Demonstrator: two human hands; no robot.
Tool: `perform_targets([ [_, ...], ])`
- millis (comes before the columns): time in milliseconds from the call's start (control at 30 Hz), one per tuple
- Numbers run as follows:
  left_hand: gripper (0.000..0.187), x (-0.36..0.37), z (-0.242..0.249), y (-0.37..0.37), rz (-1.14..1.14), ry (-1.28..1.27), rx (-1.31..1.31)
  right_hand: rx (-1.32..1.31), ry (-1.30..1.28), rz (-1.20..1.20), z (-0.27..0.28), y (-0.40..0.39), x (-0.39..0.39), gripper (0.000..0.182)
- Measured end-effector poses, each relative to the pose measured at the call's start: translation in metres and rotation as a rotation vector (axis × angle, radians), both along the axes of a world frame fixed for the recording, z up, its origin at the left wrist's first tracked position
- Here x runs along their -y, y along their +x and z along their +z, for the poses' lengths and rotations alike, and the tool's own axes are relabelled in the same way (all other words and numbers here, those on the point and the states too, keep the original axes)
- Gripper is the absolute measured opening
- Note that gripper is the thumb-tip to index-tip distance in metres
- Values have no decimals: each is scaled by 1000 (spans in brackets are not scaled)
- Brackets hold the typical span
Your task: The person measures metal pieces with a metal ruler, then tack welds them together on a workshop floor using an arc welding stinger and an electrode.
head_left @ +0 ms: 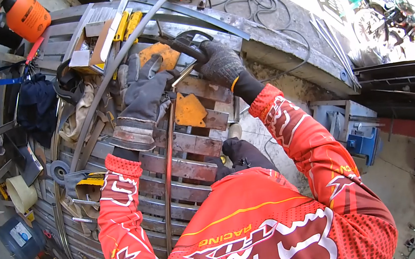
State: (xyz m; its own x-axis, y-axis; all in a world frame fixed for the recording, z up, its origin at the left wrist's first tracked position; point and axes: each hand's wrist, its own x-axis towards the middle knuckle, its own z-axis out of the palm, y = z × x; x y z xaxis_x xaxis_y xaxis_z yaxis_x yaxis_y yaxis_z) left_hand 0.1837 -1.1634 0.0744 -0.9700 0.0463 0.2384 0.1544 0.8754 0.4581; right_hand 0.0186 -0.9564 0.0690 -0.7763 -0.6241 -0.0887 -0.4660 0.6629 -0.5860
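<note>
My left hand [142,99], in a thick dark-grey work glove, lies over the slatted metal bench [188,142] with its fingers stretched out and apart. Its fingertips reach the edge of an orange metal plate [166,54]. A second orange plate [190,111] rests on the slats to the right of the glove. Along the glove's right side runs a long, thin metal bar [170,184]. My right hand [221,65], in a grey knit glove, is closed around a dark tool [186,47] with a straight bar and a curved part; its exact kind I cannot tell. A shiny metal piece [185,73] sticks out beside that fist.
A grey tube [122,53] arcs across the bench's left side. Beyond it are an open carton [99,46], yellow-handled tools [127,26] and an orange bottle [27,18]. A black cable [258,5] coils on the floor ahead. A blue machine [345,126] stands at right.
</note>
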Motion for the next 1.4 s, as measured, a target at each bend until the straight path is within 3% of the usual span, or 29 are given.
perform_targets([
  [100,51,1,3,1,-5,72,92,93,30,-15,2,-3,2,37],
  [167,48,3,-1,0,41,292,302,139,14,-71,1,-4,2,36],
  [200,48,2,2,0,40,292,301,139,14,-71,2,-4,2,36],
  [267,32,-1,10,1,-82,107,-4,124,-22,-81,2,-3,2,37],
  [800,37,0,9,3,-50,18,-54,106,-15,-94,2,-3,4,40],
  [967,44,4,-14,4,-27,139,-18,99,-27,-72,5,-3,3,38],
  [1200,44,1,-10,4,-1,115,-13,91,8,-39,4,-4,1,42],
  [1300,39,3,-5,3,-70,61,-59,100,-17,-76,4,-3,3,37],
  [1400,39,5,-13,1,-85,184,-18,93,-7,-61,3,-4,2,38],
])
